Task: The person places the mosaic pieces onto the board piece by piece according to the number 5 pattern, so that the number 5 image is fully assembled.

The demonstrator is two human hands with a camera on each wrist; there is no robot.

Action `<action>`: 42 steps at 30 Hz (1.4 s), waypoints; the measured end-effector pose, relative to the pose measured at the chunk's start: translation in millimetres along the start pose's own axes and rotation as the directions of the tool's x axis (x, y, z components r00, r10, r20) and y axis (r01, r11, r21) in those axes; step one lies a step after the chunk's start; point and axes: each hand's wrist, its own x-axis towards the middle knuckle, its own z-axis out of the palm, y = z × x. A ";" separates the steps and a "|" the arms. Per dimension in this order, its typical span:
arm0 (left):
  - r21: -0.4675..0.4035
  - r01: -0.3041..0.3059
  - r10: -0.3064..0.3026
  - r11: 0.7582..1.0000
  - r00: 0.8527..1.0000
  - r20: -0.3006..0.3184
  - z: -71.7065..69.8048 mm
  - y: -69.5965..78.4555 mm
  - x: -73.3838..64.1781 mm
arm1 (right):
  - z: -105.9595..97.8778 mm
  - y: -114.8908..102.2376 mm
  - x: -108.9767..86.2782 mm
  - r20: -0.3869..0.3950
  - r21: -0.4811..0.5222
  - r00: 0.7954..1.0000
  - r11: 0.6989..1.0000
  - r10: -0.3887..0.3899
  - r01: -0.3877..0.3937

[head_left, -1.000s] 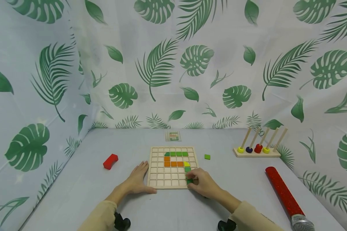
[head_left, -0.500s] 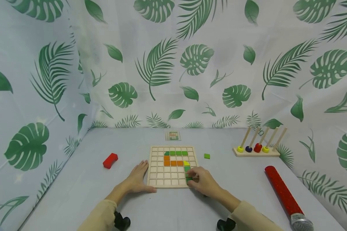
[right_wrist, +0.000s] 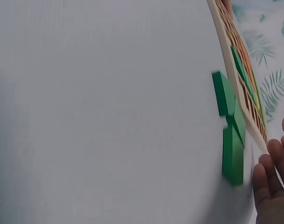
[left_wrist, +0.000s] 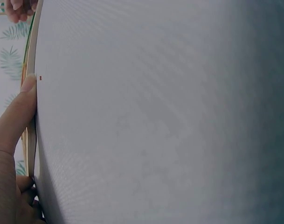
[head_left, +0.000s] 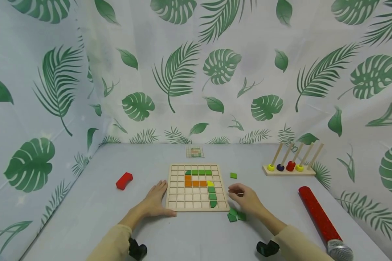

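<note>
A wooden grid board (head_left: 186, 203) lies mid-table with coloured tiles set in its cells. They form a line: green along the top, orange (head_left: 195, 183) below, a yellow tile (head_left: 210, 183), then dark green tiles (head_left: 212, 196) downward. My left hand (head_left: 154, 202) steadies the board's near left corner, fingers spread along the left side; in the left wrist view its thumb (left_wrist: 18, 114) presses the front edge. Off the board's right side hovers my right hand (head_left: 247, 200), fingers loosely bent around nothing. Below it lie three loose green tiles (right_wrist: 232, 156) by the near right corner.
A small pattern card (head_left: 195, 152) lies behind the board. A single light green tile (head_left: 233, 175) is to its right, a red block (head_left: 124, 181) to its left. A bead-peg stand (head_left: 289, 173) and a red microphone (head_left: 321, 214) occupy the right side.
My right hand has let go of the board's lower right cells and moved right, uncovering the dark green tiles there and the loose ones beside the board. The left hand stays put.
</note>
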 end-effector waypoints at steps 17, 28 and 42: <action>0.003 -0.010 0.010 1.000 1.000 -0.007 -0.2 0.9 -0.7 | -25.0 9.4 -30.3 0.094 -0.051 0.995 0.998 -0.024 0.029; -0.005 -0.028 0.028 1.000 1.000 -0.001 0.0 1.3 -2.0 | -32.5 13.5 -50.8 0.146 -0.148 0.988 0.987 -0.047 0.069; 0.000 -0.021 0.021 1.000 1.000 -0.011 2.3 -1.0 1.1 | -34.0 14.3 -51.6 0.145 -0.179 0.988 0.981 -0.043 0.069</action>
